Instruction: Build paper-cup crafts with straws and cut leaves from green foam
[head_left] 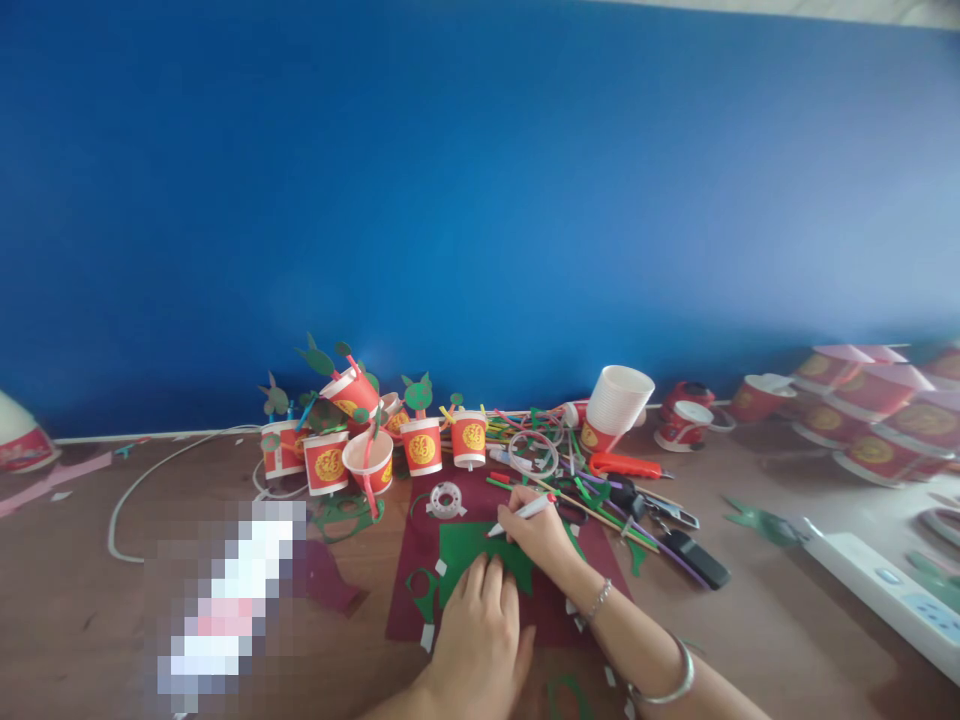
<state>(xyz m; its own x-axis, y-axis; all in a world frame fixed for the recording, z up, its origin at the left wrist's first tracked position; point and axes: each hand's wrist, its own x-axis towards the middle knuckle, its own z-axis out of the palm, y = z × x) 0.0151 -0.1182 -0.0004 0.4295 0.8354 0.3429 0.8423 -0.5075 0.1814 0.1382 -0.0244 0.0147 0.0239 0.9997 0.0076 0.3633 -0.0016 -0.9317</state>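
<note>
My right hand [536,530] grips a white marker [523,513] with a red end, its tip at a sheet of green paper [465,545]. Flat on that same sheet lies my left hand [484,610], fingers stretched out and holding nothing. Beneath the green paper is a dark red sheet [409,600]. A white tape ring [447,500] rests on the red sheet, just beyond the green one. Cut green scraps [424,590] and small white bits lie around my hands.
Red paper cups [422,447] with green paper shapes stand along the blue wall. A white cup stack [619,400], an orange cutter [626,465], straws and keys [660,520] crowd the right. Further right are a power strip [885,590] and stacked red cups [885,400].
</note>
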